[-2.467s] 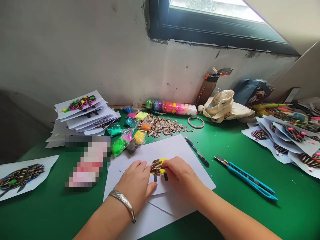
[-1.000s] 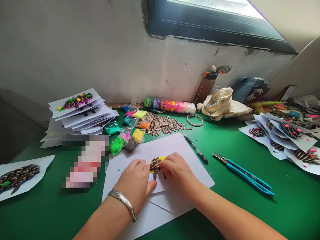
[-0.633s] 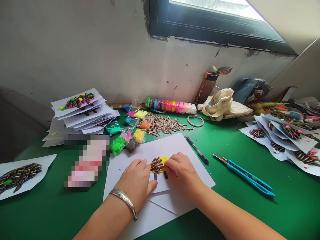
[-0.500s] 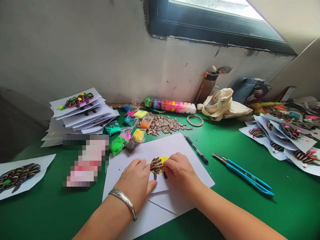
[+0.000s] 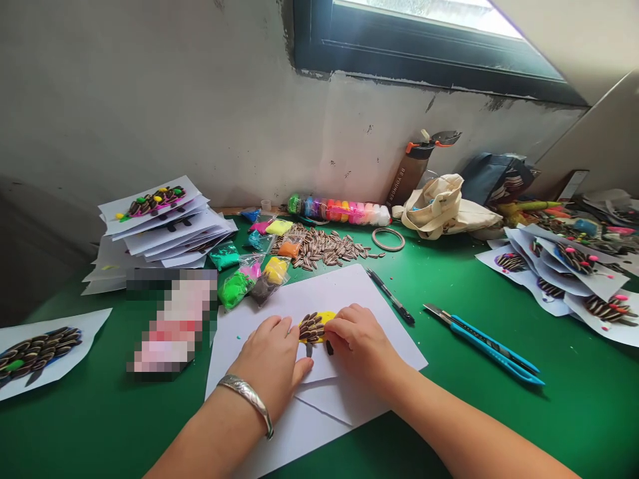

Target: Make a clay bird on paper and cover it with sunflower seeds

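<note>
On white paper (image 5: pixel 344 289) lies a yellow clay shape (image 5: pixel 325 317), partly covered by overlapping striped sunflower seeds (image 5: pixel 310 328). Two dark leg-like pieces stick out below it. My left hand (image 5: pixel 272 349), with a silver bangle at the wrist, rests on the paper at the shape's left edge; its fingers are extended and the thumb stands apart. At the right end, my right hand (image 5: pixel 362 339) touches the yellow clay with thumb and forefinger pinched together. Whatever is between those fingertips is hidden.
Loose sunflower seeds (image 5: pixel 329 247) and bagged coloured clay (image 5: pixel 237 289) lie behind the paper. A pen (image 5: pixel 390 296) and a blue craft knife (image 5: pixel 492 347), blade out, are on the right. Seed-decorated sheets are stacked left (image 5: pixel 164 229) and right (image 5: pixel 559 266). A bottle (image 5: pixel 409 173) leans at the wall.
Both hands keep practically the same position on the seed-covered clay shape. The view has shifted very slightly.
</note>
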Available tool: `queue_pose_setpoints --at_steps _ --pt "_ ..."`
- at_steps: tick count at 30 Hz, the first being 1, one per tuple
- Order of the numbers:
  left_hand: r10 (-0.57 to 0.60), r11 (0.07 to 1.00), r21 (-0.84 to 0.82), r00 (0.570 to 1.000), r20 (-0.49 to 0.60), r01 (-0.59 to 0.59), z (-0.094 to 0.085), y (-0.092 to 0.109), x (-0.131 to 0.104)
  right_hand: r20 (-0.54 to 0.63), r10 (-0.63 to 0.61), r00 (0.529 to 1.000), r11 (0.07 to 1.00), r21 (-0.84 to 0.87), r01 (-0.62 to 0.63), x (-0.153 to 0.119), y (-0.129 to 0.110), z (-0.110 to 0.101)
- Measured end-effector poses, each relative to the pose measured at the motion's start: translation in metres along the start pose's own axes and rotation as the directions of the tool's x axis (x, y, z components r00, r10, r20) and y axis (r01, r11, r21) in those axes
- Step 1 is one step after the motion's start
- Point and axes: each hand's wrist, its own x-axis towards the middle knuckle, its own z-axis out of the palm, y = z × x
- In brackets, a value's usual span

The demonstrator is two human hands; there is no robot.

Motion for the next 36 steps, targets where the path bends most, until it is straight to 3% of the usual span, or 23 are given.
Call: queue_pose_setpoints --at_steps 13,19,24,32,36 --pt "-0.003 1.0 0.015 1.0 0.004 0.003 0.001 0.0 0.001 -0.019 0.002 1.0 1.0 0.029 -0.001 -0.002 -0.001 0.001" --pt "0.006 1.0 0.01 1.0 -0.015 -0.006 0.001 0.0 0.0 -0.093 -0.048 0.995 0.996 0.077 0.055 -0.003 -0.003 -0.006" --pt "0.016 1.0 0.006 0.999 -0.03 -0.016 0.002 -0.001 0.001 -0.061 -0.082 0.995 0.993 0.08 0.087 -0.005 -0.011 -0.007" --pt "0.0 1.0 0.002 1.0 0.0 0.0 0.0 0.0 0.0 -0.038 -0.055 0.998 0.994 0.088 0.058 -0.001 -0.003 -0.01" --pt "-0.001 1.0 0.002 1.0 0.004 0.001 0.001 -0.001 -0.001 -0.022 0.056 0.998 0.988 0.148 -0.052 -0.002 0.006 -0.015"
